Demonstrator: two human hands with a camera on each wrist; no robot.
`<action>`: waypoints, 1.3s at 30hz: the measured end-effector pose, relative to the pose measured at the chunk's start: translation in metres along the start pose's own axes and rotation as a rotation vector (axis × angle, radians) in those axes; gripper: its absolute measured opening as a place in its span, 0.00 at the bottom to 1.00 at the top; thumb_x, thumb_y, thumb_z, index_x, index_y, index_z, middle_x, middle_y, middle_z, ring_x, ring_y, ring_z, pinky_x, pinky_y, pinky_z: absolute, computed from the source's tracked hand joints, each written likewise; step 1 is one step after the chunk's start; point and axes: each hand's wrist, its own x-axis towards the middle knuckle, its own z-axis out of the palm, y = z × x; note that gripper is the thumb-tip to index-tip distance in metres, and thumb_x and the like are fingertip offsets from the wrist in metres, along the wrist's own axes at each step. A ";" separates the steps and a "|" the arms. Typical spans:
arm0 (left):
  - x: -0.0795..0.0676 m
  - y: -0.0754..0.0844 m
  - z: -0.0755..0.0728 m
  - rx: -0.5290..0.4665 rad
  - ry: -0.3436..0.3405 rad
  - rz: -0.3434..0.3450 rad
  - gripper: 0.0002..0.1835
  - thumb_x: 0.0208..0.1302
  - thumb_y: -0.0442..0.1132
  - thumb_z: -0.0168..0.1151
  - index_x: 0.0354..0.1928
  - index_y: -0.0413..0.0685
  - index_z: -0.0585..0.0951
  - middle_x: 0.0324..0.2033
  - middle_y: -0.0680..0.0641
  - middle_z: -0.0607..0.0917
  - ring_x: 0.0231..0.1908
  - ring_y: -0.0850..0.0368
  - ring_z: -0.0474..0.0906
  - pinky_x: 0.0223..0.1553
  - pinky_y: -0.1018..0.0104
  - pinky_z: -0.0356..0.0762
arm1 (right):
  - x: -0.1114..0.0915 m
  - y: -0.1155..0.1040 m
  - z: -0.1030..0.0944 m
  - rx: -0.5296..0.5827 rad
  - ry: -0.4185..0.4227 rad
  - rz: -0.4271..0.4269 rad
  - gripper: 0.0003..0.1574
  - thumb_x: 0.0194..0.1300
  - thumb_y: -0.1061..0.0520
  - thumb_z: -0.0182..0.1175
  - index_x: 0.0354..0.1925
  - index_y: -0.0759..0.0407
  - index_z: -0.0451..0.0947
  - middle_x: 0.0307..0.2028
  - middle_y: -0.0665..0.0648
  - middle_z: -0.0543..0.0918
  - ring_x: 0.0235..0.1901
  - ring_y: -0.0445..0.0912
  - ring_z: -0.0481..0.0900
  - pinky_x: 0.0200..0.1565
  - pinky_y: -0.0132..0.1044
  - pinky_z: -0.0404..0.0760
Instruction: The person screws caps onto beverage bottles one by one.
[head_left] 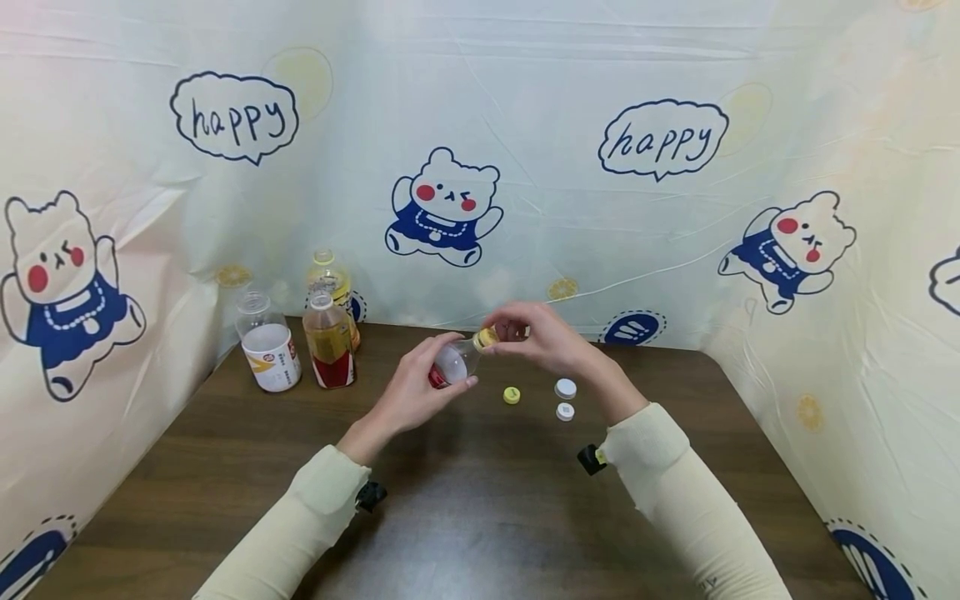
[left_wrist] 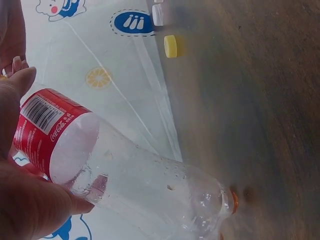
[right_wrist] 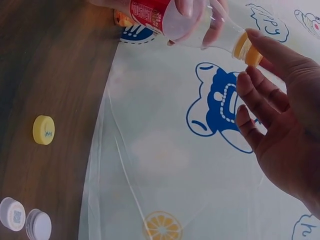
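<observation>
A clear plastic Coca-Cola bottle (head_left: pixel 453 364) with a red label is tilted above the table, its neck pointing to the right. My left hand (head_left: pixel 420 383) grips it around the label, thumb on the near side. At the neck, my right hand (head_left: pixel 546 340) pinches an orange-yellow bottle cap (right_wrist: pixel 254 56) between thumb and index finger; the other fingers are bent and hold nothing. In the right wrist view, the cap sits at the bottle's mouth, beside an orange ring. The bottle looks drained, with a few drops inside in the left wrist view.
On the brown wooden table (head_left: pixel 465 517) lie a yellow cap (head_left: pixel 512 395) and two white caps (head_left: pixel 566 388). Three uncapped bottles stand at the back left: one white-labelled (head_left: pixel 272 357), one red-and-yellow (head_left: pixel 330 350), one yellow (head_left: pixel 325 271) behind. A printed curtain (head_left: pixel 540 83) borders the table.
</observation>
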 end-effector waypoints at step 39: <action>-0.002 0.001 0.003 -0.017 -0.012 -0.017 0.37 0.61 0.53 0.75 0.70 0.61 0.71 0.60 0.50 0.78 0.55 0.52 0.78 0.51 0.54 0.85 | 0.004 -0.006 0.005 -0.270 -0.004 0.115 0.22 0.70 0.34 0.62 0.29 0.47 0.82 0.20 0.46 0.78 0.24 0.44 0.75 0.27 0.37 0.73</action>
